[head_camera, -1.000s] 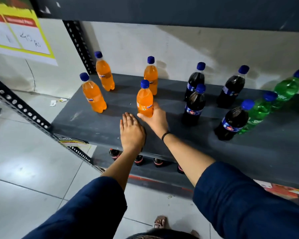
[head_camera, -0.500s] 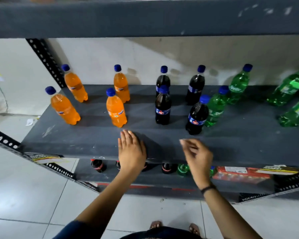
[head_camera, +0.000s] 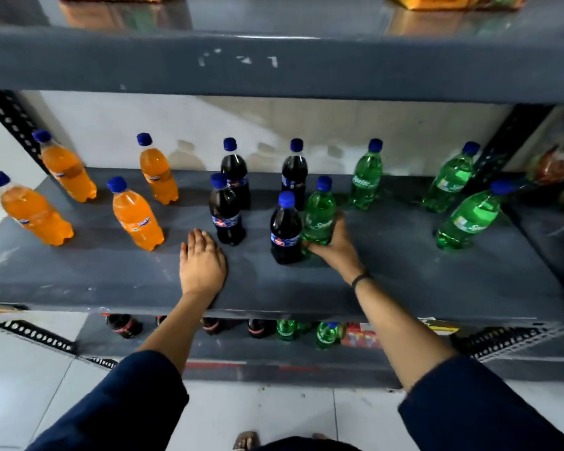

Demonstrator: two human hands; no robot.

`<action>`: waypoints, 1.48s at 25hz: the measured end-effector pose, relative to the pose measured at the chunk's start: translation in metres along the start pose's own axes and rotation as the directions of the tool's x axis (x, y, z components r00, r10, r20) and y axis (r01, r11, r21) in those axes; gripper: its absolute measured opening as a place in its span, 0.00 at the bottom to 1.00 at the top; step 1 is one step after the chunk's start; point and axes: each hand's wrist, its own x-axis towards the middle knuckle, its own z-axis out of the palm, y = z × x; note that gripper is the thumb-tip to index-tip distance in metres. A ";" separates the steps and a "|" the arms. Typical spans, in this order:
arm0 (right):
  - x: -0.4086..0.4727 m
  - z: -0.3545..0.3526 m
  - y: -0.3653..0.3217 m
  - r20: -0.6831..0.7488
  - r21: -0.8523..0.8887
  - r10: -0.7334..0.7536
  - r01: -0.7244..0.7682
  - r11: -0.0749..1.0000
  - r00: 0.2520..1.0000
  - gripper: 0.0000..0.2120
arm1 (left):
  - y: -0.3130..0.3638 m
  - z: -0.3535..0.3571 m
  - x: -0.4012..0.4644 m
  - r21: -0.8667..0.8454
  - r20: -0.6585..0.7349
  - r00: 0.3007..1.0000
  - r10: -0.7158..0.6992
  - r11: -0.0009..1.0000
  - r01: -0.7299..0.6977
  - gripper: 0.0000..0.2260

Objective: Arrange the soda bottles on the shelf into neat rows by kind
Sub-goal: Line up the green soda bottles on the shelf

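Green bottle (head_camera: 319,213) is gripped low by the right hand (head_camera: 334,245), mid-shelf (head_camera: 388,281) beside a cola (head_camera: 285,231). Left hand (head_camera: 202,263) is laid flat, empty, near the front edge. Full, probably heavyish and slick, so best held around the body.

Matt grey metal shelf (head_camera: 404,288), scuffed; glossy clear plastic bottles (head_camera: 318,213); shiny floor tiles (head_camera: 23,385).

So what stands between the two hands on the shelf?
In the head view, two dark cola bottles stand between the flat left hand and the right hand, which is gripping a green bottle.
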 end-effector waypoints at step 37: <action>-0.012 0.051 -0.016 -0.300 -0.244 -0.056 -0.020 0.970 0.952 0.31 | -0.003 0.000 0.000 -0.053 -0.015 1.000 0.016 0.998 -0.017 0.26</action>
